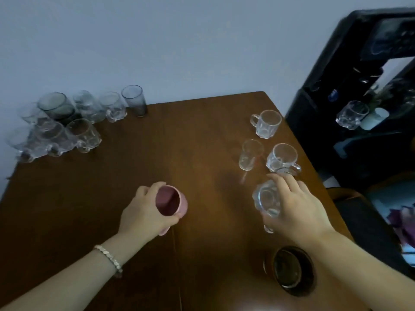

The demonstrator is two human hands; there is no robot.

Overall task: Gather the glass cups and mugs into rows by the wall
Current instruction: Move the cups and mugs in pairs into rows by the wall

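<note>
**Both hands on cups near the middle of the table**

The left hand (143,212) is wrapped around a pink mug (171,203), fingers curled over its far rim and thumb on the near side; the mug's handle points back under the palm. A bead bracelet (109,258) sits on that wrist. The right hand (296,209) is closed on a clear glass mug (267,202), gripping it from the right side with fingers spread over its top. Whether either mug is lifted off the brown wooden table (190,135) or resting on it cannot be told.

At the far left corner, by the pale wall (179,41), a cluster of glassware stands in two rough rows: a tall smoked tumbler (134,101) at the right end of the far row, a wide dark glass (56,106) further left, and several clear mugs beside and in front of them, among them a clear mug (84,135) at the right end of the near row.

On the right side of the table three pieces stand apart from that group: a clear handled mug (266,123) furthest away, a small straight glass (250,154) nearer, and another clear mug (281,157) just right of it, close to the right hand's fingertips. A dark round cup (290,269) sits near the table's near edge, under the right forearm.
</note>
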